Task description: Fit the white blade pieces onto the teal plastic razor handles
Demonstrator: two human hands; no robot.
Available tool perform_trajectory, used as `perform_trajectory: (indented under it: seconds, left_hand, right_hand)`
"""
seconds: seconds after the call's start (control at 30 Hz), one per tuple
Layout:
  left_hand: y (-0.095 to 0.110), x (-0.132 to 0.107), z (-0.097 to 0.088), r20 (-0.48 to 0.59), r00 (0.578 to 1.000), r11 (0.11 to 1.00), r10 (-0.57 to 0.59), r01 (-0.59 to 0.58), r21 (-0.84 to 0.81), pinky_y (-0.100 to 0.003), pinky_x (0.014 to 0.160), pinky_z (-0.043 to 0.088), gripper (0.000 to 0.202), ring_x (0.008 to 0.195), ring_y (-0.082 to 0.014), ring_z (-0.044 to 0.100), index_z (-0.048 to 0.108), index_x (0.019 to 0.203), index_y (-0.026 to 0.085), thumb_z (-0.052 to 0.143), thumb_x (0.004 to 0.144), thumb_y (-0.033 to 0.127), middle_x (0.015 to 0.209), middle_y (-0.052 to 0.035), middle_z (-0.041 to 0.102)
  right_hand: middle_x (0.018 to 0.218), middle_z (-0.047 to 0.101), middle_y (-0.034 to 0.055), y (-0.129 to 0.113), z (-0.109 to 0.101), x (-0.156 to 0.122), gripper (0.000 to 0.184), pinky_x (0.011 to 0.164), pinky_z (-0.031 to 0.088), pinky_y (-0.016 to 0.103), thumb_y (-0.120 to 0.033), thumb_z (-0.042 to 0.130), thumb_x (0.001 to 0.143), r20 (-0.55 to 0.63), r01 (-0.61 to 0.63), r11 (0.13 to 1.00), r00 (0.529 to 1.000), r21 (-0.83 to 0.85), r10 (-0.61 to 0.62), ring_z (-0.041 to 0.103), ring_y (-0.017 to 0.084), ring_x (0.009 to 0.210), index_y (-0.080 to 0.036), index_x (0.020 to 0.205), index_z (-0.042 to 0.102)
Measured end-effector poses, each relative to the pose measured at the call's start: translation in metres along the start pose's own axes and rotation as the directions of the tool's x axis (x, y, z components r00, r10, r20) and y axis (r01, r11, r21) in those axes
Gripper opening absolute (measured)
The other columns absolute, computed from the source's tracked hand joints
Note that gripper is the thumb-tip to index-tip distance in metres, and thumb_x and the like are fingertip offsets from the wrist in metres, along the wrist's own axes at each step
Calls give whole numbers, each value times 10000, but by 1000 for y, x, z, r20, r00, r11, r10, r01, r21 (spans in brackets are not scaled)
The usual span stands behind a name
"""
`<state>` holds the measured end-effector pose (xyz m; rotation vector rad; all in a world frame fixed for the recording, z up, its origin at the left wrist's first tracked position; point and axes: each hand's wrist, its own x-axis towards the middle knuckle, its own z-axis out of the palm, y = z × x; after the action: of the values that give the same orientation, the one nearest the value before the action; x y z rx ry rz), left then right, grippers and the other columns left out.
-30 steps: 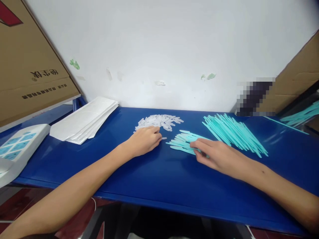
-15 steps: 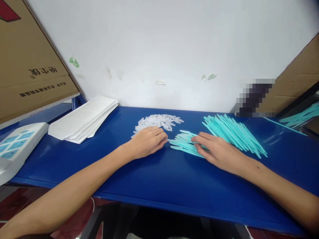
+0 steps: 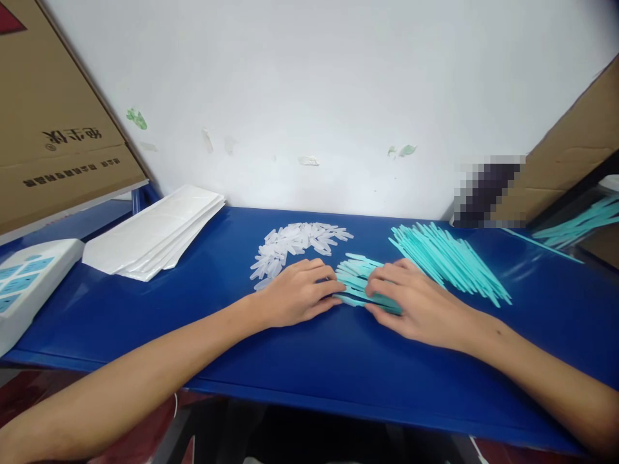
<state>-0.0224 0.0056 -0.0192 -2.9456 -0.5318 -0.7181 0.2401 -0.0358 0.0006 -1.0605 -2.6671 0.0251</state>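
My left hand is at the left ends of a small pile of slim turquoise sticks. Its thumb and fingers are apart, and the fingertips touch the ends of the sticks. Over the right part of this pile lies my right hand, fingers spread and partly covering the sticks. The ends near my left hand look wider and paler. Behind my left hand, small frosted-white caps or sleeves lie in a curved heap. A larger heap of turquoise sticks lies slanted beyond my right hand.
White flat bags are stacked at the left of the blue table, near a white device with blue panels. Cardboard boxes stand at both sides. A pale wall closes off the back.
My left hand has moved right and toward me, from pinching the end of a single stick to touching the pile's ends. My right hand has lowered the stick onto the pile. The view has shifted slightly.
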Motion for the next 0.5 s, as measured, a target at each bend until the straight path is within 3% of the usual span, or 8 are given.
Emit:
perform_trajectory:
  seconds: [0.13, 0.2, 0.27, 0.33, 0.4, 0.43, 0.5]
  left_hand:
    - [-2, 0, -5, -45, 997, 997, -68, 69, 19, -322, 796, 511, 319, 923, -211, 614, 676, 1153, 145, 486, 1017, 362, 1029, -110, 678]
    - [-5, 1, -13, -75, 993, 992, -94, 99, 72, -324, 795, 508, 323, 909, -212, 617, 683, 1145, 143, 482, 1013, 359, 1018, -111, 681]
    - [-15, -1, -28, -91, 986, 972, -142, 156, 178, -353, 831, 504, 352, 938, -235, 621, 688, 1156, 150, 471, 1006, 382, 1054, -122, 684]
    - [-37, -11, -52, -109, 956, 904, -271, 292, 313, -420, 899, 488, 418, 1040, -296, 602, 697, 1168, 165, 456, 989, 457, 1140, -146, 670]
    - [-71, -31, -85, -131, 870, 778, -475, 485, 399, -502, 970, 449, 499, 1100, -345, 576, 700, 1175, 163, 439, 965, 533, 1163, -171, 658]
    - [-91, -45, -103, -121, 795, 690, -594, 581, 431, -556, 979, 428, 557, 1124, -378, 560, 690, 1202, 154, 460, 933, 584, 1170, -186, 654]
    - [-129, -74, -139, -92, 562, 475, -822, 766, 433, -696, 959, 362, 771, 1160, -448, 518, 654, 1259, 135, 595, 774, 730, 1149, -204, 659]
  right_hand:
    - [842, 583, 43, 7, -1, 1, 277, 713, 374, 346, -401, 493, 975, -22, -111, 993, 994, 29, 112, 529, 190, 766, -202, 790, 545]
    - [920, 593, 59, 9, -6, 1, 291, 693, 384, 345, -482, 514, 949, 16, -172, 985, 985, -2, 172, 541, 207, 796, -209, 861, 567]
    - [1058, 603, 83, 9, -13, 1, 381, 751, 417, 382, -579, 571, 882, 91, -242, 969, 965, -47, 245, 567, 241, 871, -213, 991, 575]
    - [1168, 599, 113, 9, -21, 1, 551, 852, 432, 435, -648, 614, 808, 170, -310, 948, 933, -71, 318, 584, 288, 974, -203, 1127, 552]
    - [1291, 567, 154, 12, -29, 1, 770, 937, 423, 468, -698, 627, 755, 250, -370, 926, 892, -79, 378, 563, 346, 1121, -181, 1309, 485]
    - [1368, 524, 179, 14, -31, 3, 895, 974, 413, 480, -727, 624, 732, 297, -392, 916, 868, -83, 399, 517, 379, 1218, -165, 1400, 423]
    - [1492, 405, 224, 20, -36, 9, 1092, 1028, 388, 498, -783, 611, 688, 405, -423, 900, 808, -105, 428, 370, 431, 1374, -118, 1502, 314]
